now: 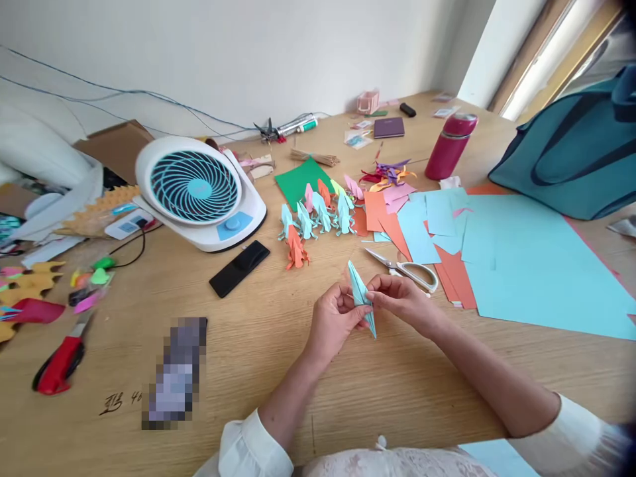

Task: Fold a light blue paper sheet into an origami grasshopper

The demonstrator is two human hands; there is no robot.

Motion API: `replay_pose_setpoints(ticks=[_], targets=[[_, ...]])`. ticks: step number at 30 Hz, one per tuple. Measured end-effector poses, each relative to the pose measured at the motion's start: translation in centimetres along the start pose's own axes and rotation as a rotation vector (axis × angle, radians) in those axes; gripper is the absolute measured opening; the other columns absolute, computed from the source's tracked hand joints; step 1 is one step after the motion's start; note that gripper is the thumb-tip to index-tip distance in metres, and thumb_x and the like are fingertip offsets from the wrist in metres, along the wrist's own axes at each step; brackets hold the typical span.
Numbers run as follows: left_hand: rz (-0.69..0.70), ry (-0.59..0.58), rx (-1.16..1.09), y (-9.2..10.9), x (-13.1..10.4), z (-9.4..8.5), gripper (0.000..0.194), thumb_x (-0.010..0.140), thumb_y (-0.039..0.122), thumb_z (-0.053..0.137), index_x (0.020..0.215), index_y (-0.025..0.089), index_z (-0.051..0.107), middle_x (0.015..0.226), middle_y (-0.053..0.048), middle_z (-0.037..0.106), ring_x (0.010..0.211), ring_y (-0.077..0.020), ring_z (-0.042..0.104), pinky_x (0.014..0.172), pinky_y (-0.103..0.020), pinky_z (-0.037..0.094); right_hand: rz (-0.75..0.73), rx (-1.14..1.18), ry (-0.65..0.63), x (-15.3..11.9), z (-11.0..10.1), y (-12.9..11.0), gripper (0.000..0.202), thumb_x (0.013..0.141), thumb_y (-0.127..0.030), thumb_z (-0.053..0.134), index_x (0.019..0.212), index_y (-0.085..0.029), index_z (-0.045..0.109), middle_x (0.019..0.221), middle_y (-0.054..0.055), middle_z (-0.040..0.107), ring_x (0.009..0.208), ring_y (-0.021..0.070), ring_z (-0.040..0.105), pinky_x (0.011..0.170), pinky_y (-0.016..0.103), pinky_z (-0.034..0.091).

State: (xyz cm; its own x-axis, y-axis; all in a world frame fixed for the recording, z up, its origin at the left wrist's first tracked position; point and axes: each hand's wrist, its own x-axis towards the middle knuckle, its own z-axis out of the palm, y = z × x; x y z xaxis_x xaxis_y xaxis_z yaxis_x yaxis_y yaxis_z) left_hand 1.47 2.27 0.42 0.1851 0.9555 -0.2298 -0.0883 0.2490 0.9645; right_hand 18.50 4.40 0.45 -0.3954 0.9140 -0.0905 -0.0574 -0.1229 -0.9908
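Observation:
Between my two hands is a light blue folded paper piece (358, 286), long, narrow and pointed at both ends. My left hand (334, 317) pinches its lower left side, thumb across the front. From the right, the thumb and fingers of my right hand (397, 297) grip its middle edge. Just beyond my hands lie scissors (415, 273) with pale handles, blades pointing left. Several finished origami figures (322, 213) in light blue, orange, pink and yellow stand behind, with an orange origami figure (296, 250) nearest me.
A white fan (196, 189) and a black phone-like slab (239, 268) stand at left. Red-handled scissors (62, 364) lie far left. Orange and blue paper sheets (536, 265), a magenta bottle (451, 147) and a teal bag (571, 146) fill the right. Green paper (293, 182) lies behind.

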Motion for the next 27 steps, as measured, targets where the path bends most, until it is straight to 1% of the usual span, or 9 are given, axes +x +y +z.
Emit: replay_pose_setpoints(ticks=[3,6,8,11,15,19,22,24,27], targets=[[-0.008,-0.029,0.000,-0.3,-0.1,-0.3,0.041,0.066,0.040,0.086,0.084,0.015,0.060,0.066,0.002,0.067,0.054,-0.0109,0.066,0.053,-0.021,0.056,0.027,-0.046,0.055,0.1,0.2,0.5,0.028,0.079,-0.045,0.073,0.078,-0.018,0.063,0.074,0.001,0.064,0.068,0.0142,0.056,0.064,0.028,0.045],[-0.005,-0.068,-0.006,-0.4,-0.3,-0.7,0.036,0.076,0.044,0.078,0.088,0.014,0.063,0.072,-0.001,0.069,0.062,-0.0130,0.069,0.057,-0.023,0.059,0.020,-0.129,0.118,-0.1,0.4,0.9,0.023,0.083,-0.040,0.069,0.079,-0.019,0.061,0.074,0.000,0.062,0.067,0.0140,0.055,0.060,0.027,0.043],[-0.002,-0.048,-0.007,-0.5,-0.3,-0.9,0.034,0.078,0.045,0.075,0.086,0.014,0.064,0.071,-0.001,0.068,0.060,-0.0124,0.067,0.054,-0.022,0.059,0.013,-0.172,0.140,-0.3,0.6,1.0,0.022,0.085,-0.039,0.068,0.078,-0.019,0.060,0.072,0.000,0.061,0.065,0.0135,0.053,0.057,0.026,0.041],[0.000,-0.007,-0.015,-0.8,-0.3,-1.0,0.034,0.075,0.044,0.078,0.079,0.014,0.063,0.063,0.002,0.063,0.052,-0.0094,0.060,0.045,-0.018,0.053,-0.003,-0.223,0.167,-0.6,1.1,1.1,0.024,0.085,-0.039,0.067,0.076,-0.019,0.058,0.070,0.000,0.059,0.062,0.0129,0.050,0.055,0.026,0.039],[-0.019,0.006,-0.050,-1.1,-0.1,-1.0,0.035,0.070,0.044,0.082,0.078,0.014,0.066,0.063,0.003,0.061,0.052,-0.0082,0.056,0.046,-0.019,0.051,-0.054,-0.214,0.192,-0.6,1.7,1.2,0.031,0.082,-0.045,0.070,0.072,-0.019,0.057,0.066,-0.001,0.056,0.059,0.0126,0.048,0.054,0.027,0.039],[0.002,0.021,-0.014,-1.2,0.2,-1.2,0.037,0.068,0.046,0.082,0.076,0.013,0.067,0.063,0.003,0.060,0.047,-0.0059,0.049,0.044,-0.019,0.046,-0.063,-0.127,0.147,-0.5,1.7,1.3,0.035,0.080,-0.053,0.070,0.073,-0.020,0.061,0.068,0.001,0.060,0.063,0.0149,0.054,0.059,0.029,0.045],[0.061,0.059,0.011,-1.3,0.3,-1.5,0.034,0.071,0.044,0.080,0.072,0.015,0.064,0.059,0.005,0.056,0.045,-0.0045,0.044,0.042,-0.018,0.039,-0.053,-0.076,0.070,-0.4,1.6,1.3,0.032,0.082,-0.052,0.068,0.081,-0.020,0.066,0.078,0.003,0.066,0.073,0.0175,0.060,0.069,0.032,0.050],[0.091,0.087,-0.013,-1.3,0.3,-1.7,0.033,0.073,0.042,0.079,0.069,0.016,0.059,0.057,0.007,0.052,0.045,-0.0038,0.041,0.043,-0.017,0.035,-0.033,-0.069,0.037,-0.5,1.5,1.5,0.029,0.083,-0.049,0.068,0.085,-0.020,0.066,0.082,0.003,0.067,0.077,0.0180,0.061,0.072,0.032,0.050],[0.108,0.104,-0.064,-1.4,0.3,-1.9,0.032,0.075,0.040,0.077,0.069,0.016,0.056,0.058,0.007,0.050,0.046,-0.0034,0.039,0.044,-0.017,0.032,0.009,-0.122,0.010,-0.5,1.5,1.8,0.027,0.086,-0.046,0.066,0.083,-0.019,0.065,0.075,0.002,0.064,0.071,0.0160,0.057,0.067,0.030,0.046]])
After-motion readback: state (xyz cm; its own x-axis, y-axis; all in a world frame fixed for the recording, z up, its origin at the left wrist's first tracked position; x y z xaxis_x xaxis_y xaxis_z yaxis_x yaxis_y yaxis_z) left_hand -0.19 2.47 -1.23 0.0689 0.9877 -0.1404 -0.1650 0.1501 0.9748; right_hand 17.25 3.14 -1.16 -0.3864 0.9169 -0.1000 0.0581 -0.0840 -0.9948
